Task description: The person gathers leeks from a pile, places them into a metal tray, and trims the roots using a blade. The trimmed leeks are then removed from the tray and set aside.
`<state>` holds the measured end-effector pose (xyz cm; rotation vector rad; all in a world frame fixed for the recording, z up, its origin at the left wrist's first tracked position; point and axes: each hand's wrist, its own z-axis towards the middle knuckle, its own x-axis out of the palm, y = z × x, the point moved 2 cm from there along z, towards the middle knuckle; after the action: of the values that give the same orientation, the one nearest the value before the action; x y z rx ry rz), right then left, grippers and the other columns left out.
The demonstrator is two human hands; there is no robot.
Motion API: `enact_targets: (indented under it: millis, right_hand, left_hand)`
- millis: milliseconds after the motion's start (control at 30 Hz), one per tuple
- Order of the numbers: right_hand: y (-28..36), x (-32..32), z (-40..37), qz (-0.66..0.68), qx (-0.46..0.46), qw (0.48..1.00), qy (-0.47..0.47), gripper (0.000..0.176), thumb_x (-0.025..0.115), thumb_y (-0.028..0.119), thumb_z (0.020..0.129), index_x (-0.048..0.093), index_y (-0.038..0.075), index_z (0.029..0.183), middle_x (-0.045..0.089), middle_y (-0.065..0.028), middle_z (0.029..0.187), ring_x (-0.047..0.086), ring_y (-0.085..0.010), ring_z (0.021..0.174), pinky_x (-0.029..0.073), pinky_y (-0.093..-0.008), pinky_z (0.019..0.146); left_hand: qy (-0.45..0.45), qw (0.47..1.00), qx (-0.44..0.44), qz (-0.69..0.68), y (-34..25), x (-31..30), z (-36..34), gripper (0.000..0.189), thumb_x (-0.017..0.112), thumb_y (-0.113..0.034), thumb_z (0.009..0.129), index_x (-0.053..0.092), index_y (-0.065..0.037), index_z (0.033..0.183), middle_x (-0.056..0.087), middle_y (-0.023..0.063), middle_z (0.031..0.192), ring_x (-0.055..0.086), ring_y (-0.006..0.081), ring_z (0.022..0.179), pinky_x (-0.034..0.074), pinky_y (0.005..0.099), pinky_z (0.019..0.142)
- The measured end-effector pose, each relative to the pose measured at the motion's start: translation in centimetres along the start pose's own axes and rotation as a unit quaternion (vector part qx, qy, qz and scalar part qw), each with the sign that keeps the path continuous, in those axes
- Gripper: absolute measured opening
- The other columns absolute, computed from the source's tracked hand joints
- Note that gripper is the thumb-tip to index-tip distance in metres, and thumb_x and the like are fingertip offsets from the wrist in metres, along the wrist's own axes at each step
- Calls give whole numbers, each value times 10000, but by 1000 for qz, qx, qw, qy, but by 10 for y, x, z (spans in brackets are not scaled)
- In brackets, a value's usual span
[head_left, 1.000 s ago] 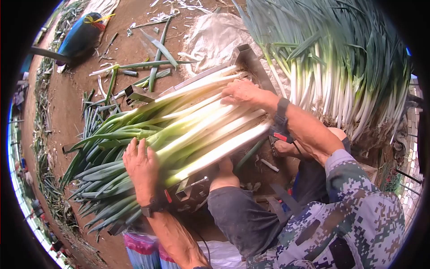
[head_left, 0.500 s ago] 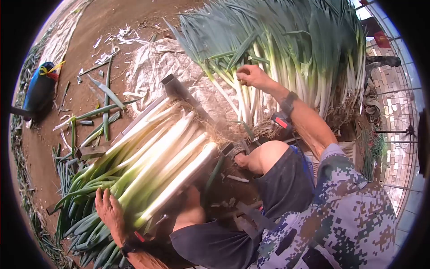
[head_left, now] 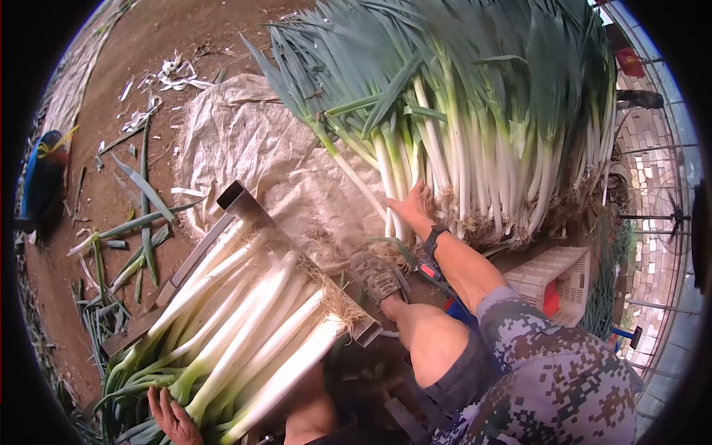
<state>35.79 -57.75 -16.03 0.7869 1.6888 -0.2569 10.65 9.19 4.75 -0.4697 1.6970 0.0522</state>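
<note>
Trimmed-looking leeks (head_left: 245,326) lie side by side in a metal frame (head_left: 256,211), white shanks and shaggy roots toward the upper right, green ends toward the lower left. My left hand (head_left: 174,417) rests on their green ends at the bottom edge, fingers apart; part of it is cut off by the view. A large stand of leeks (head_left: 475,141) with dark green tops fills the upper right. My right hand (head_left: 414,206) is at the white lower stalks on its left side, thumb spread away from the fingers and nothing plainly gripped.
A crumpled woven sheet (head_left: 245,141) lies on the dirt floor under the leeks. Cut leaves (head_left: 148,200) are scattered at left, near a blue object (head_left: 43,174). My shoe (head_left: 377,274) stands beside the frame. A white plastic crate (head_left: 549,282) sits at right.
My right hand has dropped from the upper stalks to lower on the white shanks, and its fingers have spread. My left hand stays on the framed leeks. The view has shifted.
</note>
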Motion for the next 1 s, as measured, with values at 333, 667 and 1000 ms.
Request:
enact_targets:
  millis: [333,667,1000]
  right_hand:
    - [3,-5,8,-6,52,999,-15,901,855,393,630,458,-41,1314,511,-267,1254,515,-436,1180,459,-499,980]
    - [-5,18,13,81,-8,996,-26,898,814,417,659,397,-51,1303,553,-296,1236,557,-448,1156,457,-499,992]
    - [-20,-24,11,172,-49,981,72,840,789,324,711,374,-105,1303,621,-279,1156,635,-359,1086,511,-409,945]
  left_hand:
    - [-8,999,-21,-42,-9,-2,-1,365,446,-126,1040,580,16,1348,385,179,1562,367,321,1437,302,398,1174]
    - [-7,999,-18,-25,-9,-3,1,366,456,-137,1029,589,10,1337,397,175,1554,383,325,1418,300,401,1171]
    - [-37,999,-2,-24,-13,2,3,343,515,-153,992,624,-4,1282,452,200,1508,424,352,1382,332,422,1140]
